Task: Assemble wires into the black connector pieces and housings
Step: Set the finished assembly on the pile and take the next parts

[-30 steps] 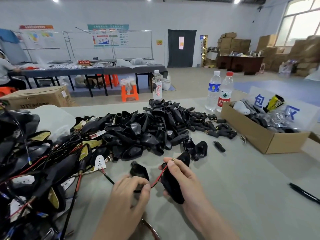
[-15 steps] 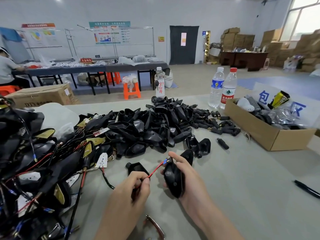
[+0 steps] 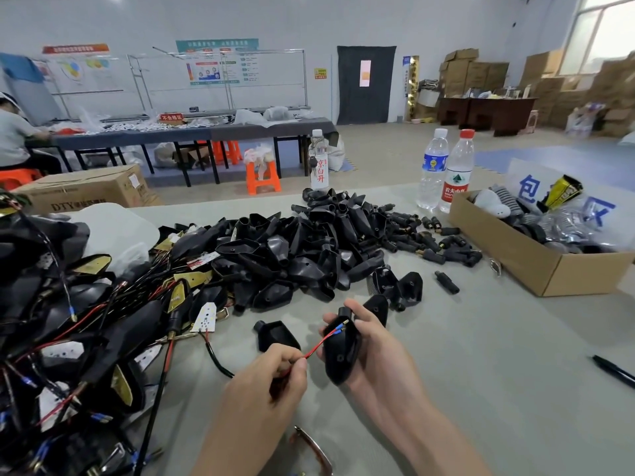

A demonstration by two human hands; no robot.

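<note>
- The black housing (image 3: pixel 340 355) is gripped in the right hand (image 3: pixel 378 345), whose fingers are curled round its far side. It is held just above the tabletop (image 3: pixel 481 389), at near centre.
- Its long axis is set nearly from 12 to 6 o'clock, with the narrow neck at the 12 o'clock end.
- The red wire (image 3: pixel 318 347) is pinched between thumb and forefinger of the left hand (image 3: pixel 271 386) and is led toward 2 o'clock. Its blue-sleeved terminals (image 3: pixel 340 326) are seen at the neck end of the housing; whether they are already inside cannot be told.
- From the left hand the housing lies just beside, at 2 o'clock. The feeding is therefore judged to fall to the left hand, with the housing merely steadied by the right.
- A loose housing (image 3: pixel 275 334) is laid at 10 o'clock of the held one.
- A pile of housings (image 3: pixel 309 245) is heaped at 12 o'clock, and connector pieces (image 3: pixel 429 242) are scattered at 1 o'clock.
- Wired assemblies (image 3: pixel 68 321) are stacked at 9 o'clock.
- A cardboard box (image 3: pixel 549 273) is placed at 2 o'clock and a pen (image 3: pixel 615 371) at 3 o'clock.
</note>
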